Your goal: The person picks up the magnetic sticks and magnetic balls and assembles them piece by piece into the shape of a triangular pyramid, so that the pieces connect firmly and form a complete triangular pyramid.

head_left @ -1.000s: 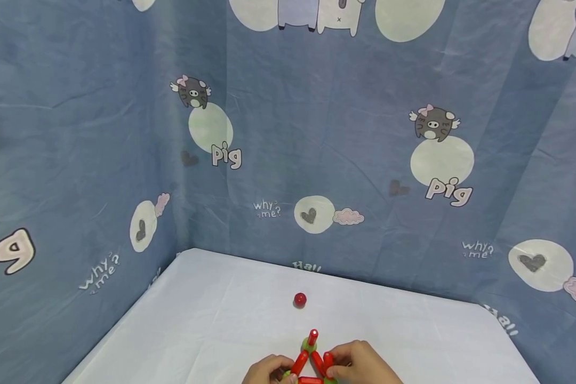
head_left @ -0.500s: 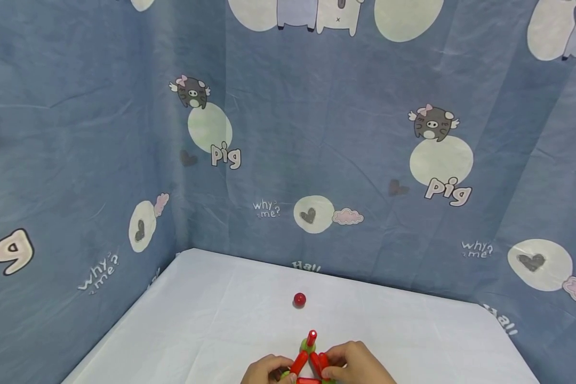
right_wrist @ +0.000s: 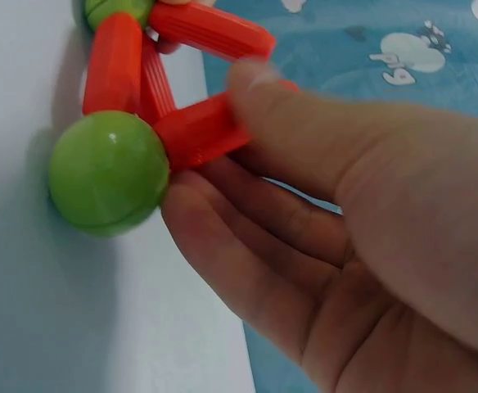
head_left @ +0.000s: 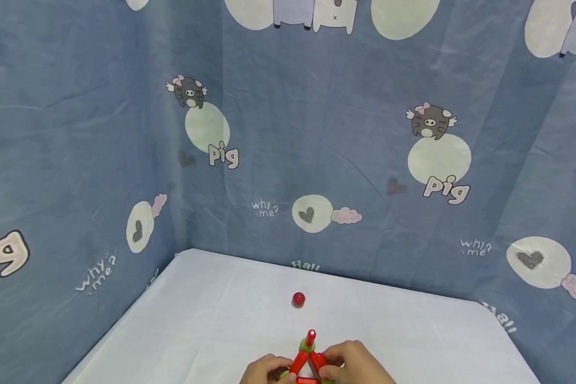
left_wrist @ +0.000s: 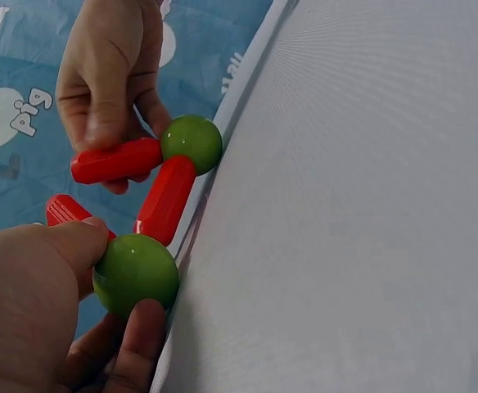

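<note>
On the white table in the head view is a triangle of red rods joined by green balls. At its far corner, a red rod [head_left: 311, 337] stands up from a green ball [head_left: 307, 345]. My left hand [head_left: 266, 369] grips the left corner's green ball [left_wrist: 135, 274] between thumb and fingers, beside another red rod [left_wrist: 65, 210]. My right hand [head_left: 357, 365] pinches a red rod [right_wrist: 202, 131] that rises from the right corner's green ball [right_wrist: 108, 173]. A bottom red rod [left_wrist: 167, 201] links these two balls. The head view's lower edge cuts off the near side.
A red ball [head_left: 298, 300] lies on the table [head_left: 230, 309] beyond the triangle. Blue printed cloth [head_left: 278, 133] hangs behind the table and along its left side.
The rod in my right hand has tilted left, toward the triangle's right side, and the right hand has shifted slightly left with it. My left hand keeps its hold.
</note>
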Action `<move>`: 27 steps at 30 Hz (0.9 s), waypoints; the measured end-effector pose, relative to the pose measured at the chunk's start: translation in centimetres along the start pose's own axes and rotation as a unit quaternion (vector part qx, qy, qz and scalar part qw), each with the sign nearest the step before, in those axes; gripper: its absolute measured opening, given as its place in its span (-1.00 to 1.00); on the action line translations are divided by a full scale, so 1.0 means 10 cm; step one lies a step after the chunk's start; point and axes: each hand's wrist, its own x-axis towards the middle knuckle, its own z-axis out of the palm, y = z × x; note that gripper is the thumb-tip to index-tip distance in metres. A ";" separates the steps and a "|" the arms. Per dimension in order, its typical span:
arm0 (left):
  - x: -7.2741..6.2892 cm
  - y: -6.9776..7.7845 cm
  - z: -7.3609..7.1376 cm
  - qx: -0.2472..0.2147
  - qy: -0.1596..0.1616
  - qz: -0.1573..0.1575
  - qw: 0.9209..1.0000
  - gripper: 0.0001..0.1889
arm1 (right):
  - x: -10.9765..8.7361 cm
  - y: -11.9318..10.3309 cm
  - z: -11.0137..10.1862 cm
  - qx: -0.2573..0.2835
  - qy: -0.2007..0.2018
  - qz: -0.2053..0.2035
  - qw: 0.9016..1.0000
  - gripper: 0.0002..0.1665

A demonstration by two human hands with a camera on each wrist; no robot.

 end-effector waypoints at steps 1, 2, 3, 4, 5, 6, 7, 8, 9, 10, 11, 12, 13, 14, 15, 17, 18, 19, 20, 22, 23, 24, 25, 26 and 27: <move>0.00 0.00 0.00 0.001 0.002 0.000 1.000 -0.70 | 0.00 0.00 -0.02 0.004 0.002 0.002 1.000 -0.75; 0.00 0.00 0.00 0.004 0.004 0.001 1.000 -0.70 | -0.01 -0.01 -0.03 0.005 0.009 0.002 1.000 -0.72; 0.00 0.01 0.00 0.005 0.006 0.002 1.000 -0.70 | -0.01 -0.02 -0.05 0.009 0.019 0.003 1.000 -0.70; 0.00 0.01 0.01 0.006 0.007 0.002 1.000 -0.70 | -0.01 -0.02 -0.07 0.013 0.032 0.004 0.999 -0.69; 0.00 0.01 0.01 0.006 0.008 0.002 1.000 -0.70 | -0.01 -0.03 -0.08 0.016 0.048 0.003 0.999 -0.69; 0.00 0.01 0.01 0.006 0.009 0.003 1.000 -0.70 | -0.01 -0.03 -0.09 0.019 0.066 -0.004 0.998 -0.69; 0.00 0.01 0.01 0.008 0.009 0.003 1.000 -0.71 | 0.00 -0.04 -0.09 0.022 0.084 -0.009 0.996 -0.70; 0.00 0.01 0.01 0.008 0.009 0.003 1.000 -0.71 | 0.01 -0.04 -0.08 0.021 0.099 -0.016 0.995 -0.70; 0.00 0.01 0.01 0.007 0.009 0.003 1.000 -0.71 | 0.03 -0.03 -0.08 0.024 0.110 -0.021 0.993 -0.69; 0.00 0.00 0.01 0.007 0.008 0.002 1.000 -0.72 | 0.05 -0.03 -0.07 0.026 0.116 -0.027 0.993 -0.68; 0.01 0.00 0.01 0.005 0.006 0.001 1.000 -0.72 | 0.07 -0.02 -0.06 0.028 0.119 -0.030 0.992 -0.66; 0.01 -0.01 0.01 0.003 0.004 0.001 1.000 -0.72 | 0.09 -0.01 -0.05 0.030 0.119 -0.034 0.992 -0.64; 0.01 -0.01 0.01 0.001 0.003 0.000 1.000 -0.72 | 0.12 0.00 -0.04 0.034 0.116 -0.036 0.992 -0.62; 0.01 -0.02 0.01 -0.002 0.001 -0.001 1.000 -0.72 | 0.14 0.02 -0.03 0.037 0.111 -0.039 0.992 -0.61; 0.02 -0.02 0.01 -0.005 0.000 -0.001 1.000 -0.72 | 0.17 0.03 -0.01 0.042 0.105 -0.042 0.993 -0.59; 0.02 -0.03 0.01 -0.007 -0.002 -0.001 1.000 -0.72 | 0.22 0.06 0.01 0.045 0.095 -0.053 0.993 -0.57; 0.02 -0.03 0.01 -0.008 -0.002 -0.001 1.000 -0.72 | 0.24 0.07 0.02 0.045 0.092 -0.061 0.993 -0.57; 0.01 -0.03 0.00 -0.009 -0.002 0.000 1.000 -0.72 | 0.26 0.08 0.03 0.045 0.089 -0.070 0.993 -0.57; 0.01 -0.03 0.00 -0.010 -0.002 0.001 1.000 -0.72 | 0.28 0.09 0.04 0.045 0.088 -0.076 0.992 -0.57; 0.00 -0.03 0.00 -0.012 -0.001 0.005 1.000 -0.72 | 0.31 0.09 0.06 0.044 0.087 -0.086 0.992 -0.57; 0.00 -0.03 0.00 -0.014 -0.001 0.007 1.000 -0.73 | 0.32 0.09 0.07 0.046 0.086 -0.088 0.991 -0.57; 0.00 -0.03 0.00 -0.016 0.000 0.009 1.000 -0.73 | 0.33 0.09 0.08 0.049 0.085 -0.089 0.991 -0.58; -0.01 -0.03 0.00 -0.018 0.000 0.011 1.000 -0.73 | 0.34 0.09 0.08 0.051 0.083 -0.089 0.991 -0.59; -0.01 -0.03 0.00 -0.019 0.001 0.012 1.000 -0.73 | 0.34 0.09 0.09 0.051 0.082 -0.088 0.991 -0.60; -0.01 -0.03 0.00 -0.020 0.002 0.013 1.000 -0.73 | 0.35 0.09 0.09 0.049 0.080 -0.086 0.992 -0.62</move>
